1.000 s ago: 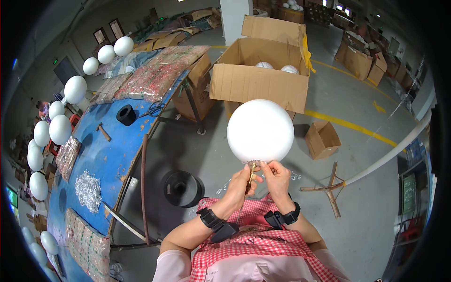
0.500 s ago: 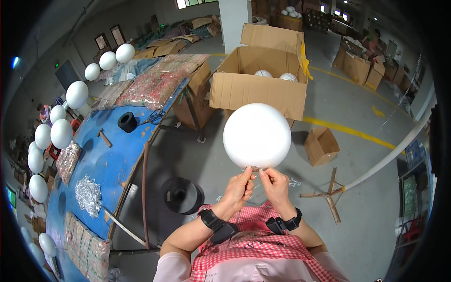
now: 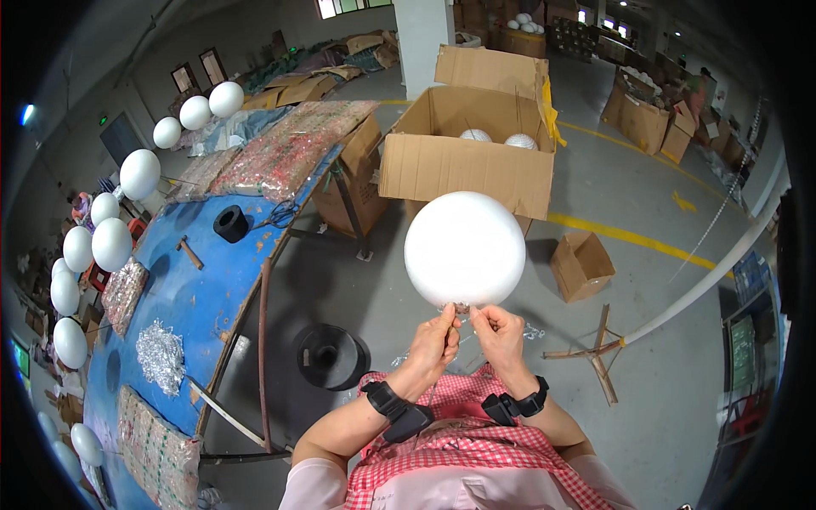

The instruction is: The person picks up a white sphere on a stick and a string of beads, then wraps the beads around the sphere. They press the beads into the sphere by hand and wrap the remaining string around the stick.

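Right at the grip, the left hand (image 3: 435, 342) and the right hand (image 3: 500, 334) stand side by side, each with thumb pressed to forefinger and no open gap, apparently pinching opposite ends of a small brownish piece (image 3: 461, 308). Just beyond the fingertips sits the large white ball (image 3: 465, 249), its underside meeting that piece; whether a thread also runs through the pinch is too small to tell. The step in hand looks like fine fastening or adjusting at the ball's base, and the next move would call for a steady left pinch while the right fingertips do the delicate work.

On the near side of the grip is a red-and-white checked apron (image 3: 442, 408). Left of it, on the floor, lies a black reel (image 3: 327, 357); to its right, a small open carton (image 3: 581, 266). Farther left stretches a blue table (image 3: 200, 293) bearing a silvery heap (image 3: 160, 355). Beyond the ball stands a large open carton (image 3: 467, 174), with two textured white balls (image 3: 520, 141) inside.

No brand or label is legible around the grip; faint marks on the pale shirt (image 3: 425, 493) are too small to read.
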Demonstrator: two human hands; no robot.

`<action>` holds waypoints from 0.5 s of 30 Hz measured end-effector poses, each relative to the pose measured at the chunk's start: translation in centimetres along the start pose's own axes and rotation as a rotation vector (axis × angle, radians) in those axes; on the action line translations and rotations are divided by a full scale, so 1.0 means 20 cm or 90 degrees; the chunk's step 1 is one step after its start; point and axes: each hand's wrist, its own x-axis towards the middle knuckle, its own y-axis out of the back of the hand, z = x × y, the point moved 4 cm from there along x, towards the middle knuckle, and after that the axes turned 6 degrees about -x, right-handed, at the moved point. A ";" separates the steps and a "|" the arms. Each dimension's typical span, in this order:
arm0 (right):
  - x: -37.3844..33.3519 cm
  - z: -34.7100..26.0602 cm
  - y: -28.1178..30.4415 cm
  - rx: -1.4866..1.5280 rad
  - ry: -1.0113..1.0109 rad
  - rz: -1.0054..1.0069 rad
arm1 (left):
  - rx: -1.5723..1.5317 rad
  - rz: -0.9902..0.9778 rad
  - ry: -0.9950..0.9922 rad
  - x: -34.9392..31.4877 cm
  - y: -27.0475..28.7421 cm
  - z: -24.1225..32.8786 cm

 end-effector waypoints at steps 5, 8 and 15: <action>0.00 0.00 0.00 -0.010 0.020 0.000 | -0.003 -0.002 -0.002 0.00 0.01 0.00; 0.00 0.02 -0.02 -0.003 0.010 0.001 | -0.007 -0.004 -0.001 0.00 0.01 0.00; -0.01 -0.01 -0.03 -0.032 0.026 0.043 | -0.005 -0.002 -0.003 -0.03 -0.01 0.00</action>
